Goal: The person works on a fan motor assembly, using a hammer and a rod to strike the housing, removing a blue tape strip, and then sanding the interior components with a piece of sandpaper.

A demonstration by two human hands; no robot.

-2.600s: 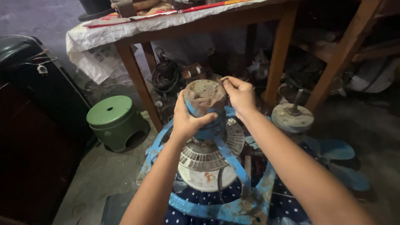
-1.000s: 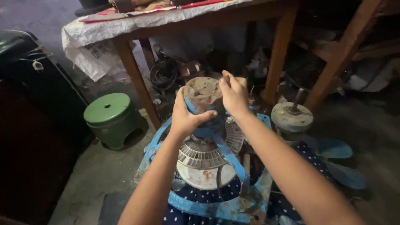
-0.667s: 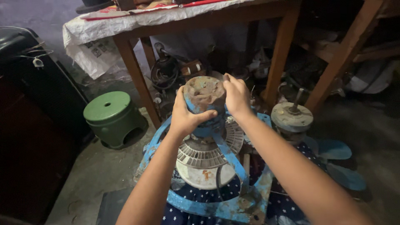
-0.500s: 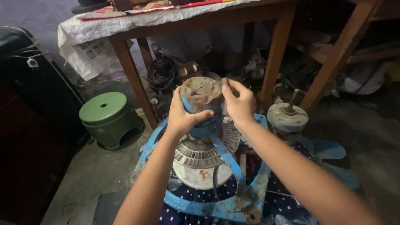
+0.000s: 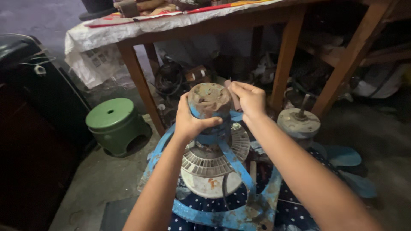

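A rusty round cap [image 5: 209,97] tops an old fan motor with a white finned body [image 5: 214,159], held in a blue metal frame [image 5: 233,162] that rests on my lap. My left hand [image 5: 192,123] wraps around the cap's left side, thumb across the front. My right hand [image 5: 250,100] is closed at the cap's right edge, pinching a small brownish strip [image 5: 234,97] against it. The cap's underside is hidden by my fingers.
A second motor with an upright shaft [image 5: 298,122] and blue fan blades [image 5: 342,156] lie to the right. A green plastic stool [image 5: 114,125] stands on the left beside a dark case [image 5: 38,85]. A wooden table [image 5: 139,81] stands ahead, with clutter underneath.
Both hands have stayed on the cap. The right hand has shifted slightly along the cap's right edge. The view has drifted a little.
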